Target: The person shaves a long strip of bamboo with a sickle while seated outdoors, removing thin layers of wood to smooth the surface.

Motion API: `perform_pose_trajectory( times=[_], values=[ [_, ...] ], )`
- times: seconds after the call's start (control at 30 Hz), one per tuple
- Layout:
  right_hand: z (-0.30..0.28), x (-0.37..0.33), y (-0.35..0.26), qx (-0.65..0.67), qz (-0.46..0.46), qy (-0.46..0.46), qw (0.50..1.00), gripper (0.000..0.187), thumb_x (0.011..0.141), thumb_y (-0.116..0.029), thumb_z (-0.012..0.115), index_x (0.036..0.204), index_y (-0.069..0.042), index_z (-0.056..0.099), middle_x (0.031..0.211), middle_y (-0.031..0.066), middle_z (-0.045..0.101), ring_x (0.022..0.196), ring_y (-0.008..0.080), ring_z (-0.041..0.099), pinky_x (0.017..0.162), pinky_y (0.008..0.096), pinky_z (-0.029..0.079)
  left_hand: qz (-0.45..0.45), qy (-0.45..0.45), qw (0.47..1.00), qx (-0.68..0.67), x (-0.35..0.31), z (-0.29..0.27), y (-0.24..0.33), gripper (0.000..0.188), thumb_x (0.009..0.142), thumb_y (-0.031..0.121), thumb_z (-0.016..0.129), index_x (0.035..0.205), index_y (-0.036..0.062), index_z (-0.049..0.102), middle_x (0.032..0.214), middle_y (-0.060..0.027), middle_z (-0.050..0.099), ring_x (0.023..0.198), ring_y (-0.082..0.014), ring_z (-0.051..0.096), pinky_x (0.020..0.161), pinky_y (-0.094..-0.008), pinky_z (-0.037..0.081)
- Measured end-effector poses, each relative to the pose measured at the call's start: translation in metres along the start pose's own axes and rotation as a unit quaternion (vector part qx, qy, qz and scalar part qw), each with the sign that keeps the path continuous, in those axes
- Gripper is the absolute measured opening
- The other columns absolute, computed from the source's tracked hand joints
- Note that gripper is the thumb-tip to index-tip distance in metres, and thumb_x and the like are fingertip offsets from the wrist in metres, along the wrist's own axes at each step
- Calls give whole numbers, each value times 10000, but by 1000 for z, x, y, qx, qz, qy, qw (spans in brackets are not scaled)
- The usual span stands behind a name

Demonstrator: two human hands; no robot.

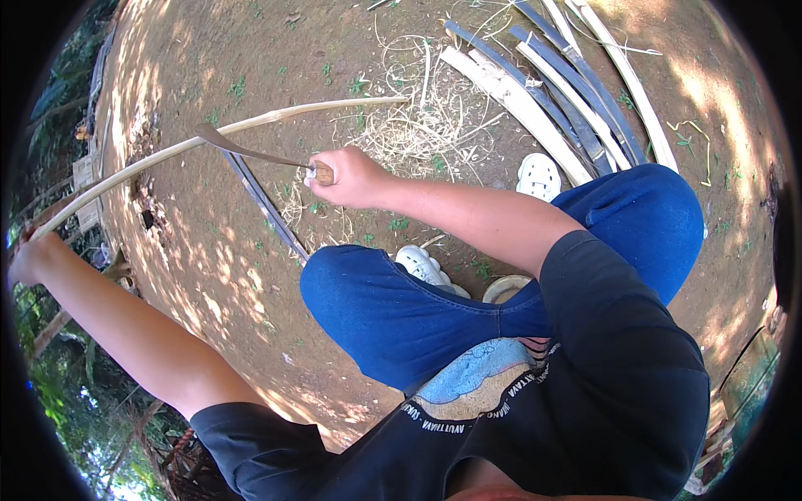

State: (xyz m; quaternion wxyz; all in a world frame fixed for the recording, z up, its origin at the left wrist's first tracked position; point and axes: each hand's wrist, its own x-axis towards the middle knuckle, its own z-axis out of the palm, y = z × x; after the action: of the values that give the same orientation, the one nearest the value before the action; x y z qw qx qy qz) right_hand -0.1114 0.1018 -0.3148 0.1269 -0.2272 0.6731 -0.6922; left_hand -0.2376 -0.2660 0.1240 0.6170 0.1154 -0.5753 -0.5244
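At the far left rim, my left hand (32, 260) is closed round the end of a long, pale strip of split bamboo or wood (163, 156); its fingers are partly dark and cut off by the rim. From there the strip arcs away to the right, ending above a heap of shavings. My right hand (355, 177) grips the wooden handle of a knife (242, 150) with a long, curved blade. The blade's tip end meets the strip near its middle. Below that point a dark-skinned strip (266, 204) slants down to my left knee.
Thin curled shavings (418, 134) lie tangled on the dirt ground (251, 67). Several split lengths, pale and dark (535, 100), lie at the far right. My white clogs (539, 177) and bent knees are close in front. Green plants (50, 367) border the left side.
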Motion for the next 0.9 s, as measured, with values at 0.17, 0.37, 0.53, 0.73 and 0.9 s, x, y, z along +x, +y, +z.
perform_pose_trajectory(
  times=[0.17, 0.37, 0.53, 0.73, 0.9],
  values=[
    [-26, -26, 110, -50, 246, 29, 968, 165, 878, -165, 608, 978, -38, 644, 760, 115, 671, 623, 195, 640, 602, 357, 532, 7, 4, 1000, -9, -6, 9, 4, 548, 927, 504, 272, 815, -3, 446, 657, -117, 487, 534, -239, 460, 548, -356, 453],
    [-40, -2, 91, -72, 219, -25, 973, 218, 871, -255, 640, 960, -56, 654, 815, 124, 687, 699, 236, 667, 651, 389, 535, 17, 7, 1000, -17, -11, 9, 11, 566, 934, 529, 258, 804, 8, 437, 649, -107, 475, 535, -233, 453, 557, -352, 455],
    [15, 34, -73, 98, -7, -42, 994, 215, 898, -223, 642, 899, -9, 632, 687, 61, 605, 602, 149, 576, 586, 323, 513, 30, 5, 999, -16, -16, 15, 23, 581, 940, 549, 246, 795, 17, 430, 643, -99, 466, 537, -228, 448, 565, -348, 456],
    [24, 25, -82, 67, -9, -37, 997, 151, 851, -149, 623, 887, -4, 645, 624, 69, 590, 531, 182, 577, 514, 337, 502, 44, 13, 999, -16, -20, 6, 40, 600, 948, 574, 232, 784, 29, 421, 635, -89, 455, 539, -222, 441, 574, -343, 458],
    [-16, 11, 43, -118, 123, -11, 985, 190, 837, -192, 655, 925, -25, 639, 794, 150, 664, 733, 213, 658, 659, 383, 535, 52, 20, 998, -35, -40, 5, 55, 616, 954, 594, 220, 775, 38, 414, 629, -81, 446, 540, -218, 435, 582, -340, 459]
  ],
)
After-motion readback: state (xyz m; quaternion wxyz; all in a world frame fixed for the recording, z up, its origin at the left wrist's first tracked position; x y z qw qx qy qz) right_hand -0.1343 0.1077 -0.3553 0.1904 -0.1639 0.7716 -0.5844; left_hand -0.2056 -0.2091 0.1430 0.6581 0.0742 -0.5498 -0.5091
